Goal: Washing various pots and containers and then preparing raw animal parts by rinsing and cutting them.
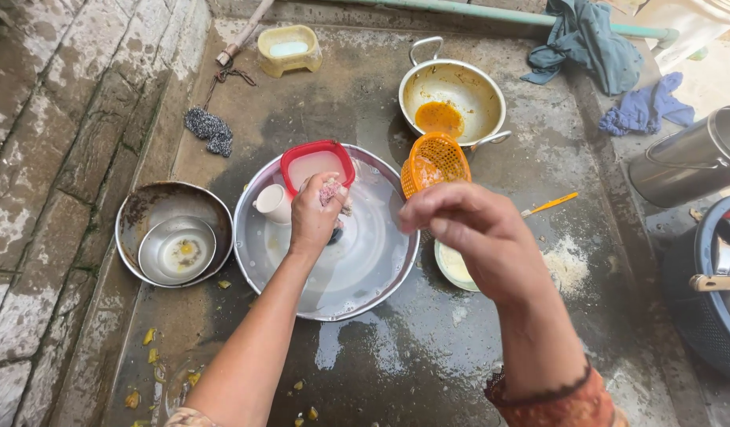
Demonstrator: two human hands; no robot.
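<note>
The left hand is clenching a pinkish scrubber over the wide steel basin at frame centre, beside a red container and white cup. The right hand, fingers pinched together and empty, is hovering before the orange basket, partly hiding a small bowl.

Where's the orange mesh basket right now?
In the head view, the orange mesh basket sits right of centre, tipped against the handled metal pan behind it, beside the big steel basin's right rim.

A steel pot with orange sauce stands at the back, just beside an orange plastic strainer; a yellow soap dish is near the wall; two steel bowls lie nested at left; blue cloths hang at right.
</note>
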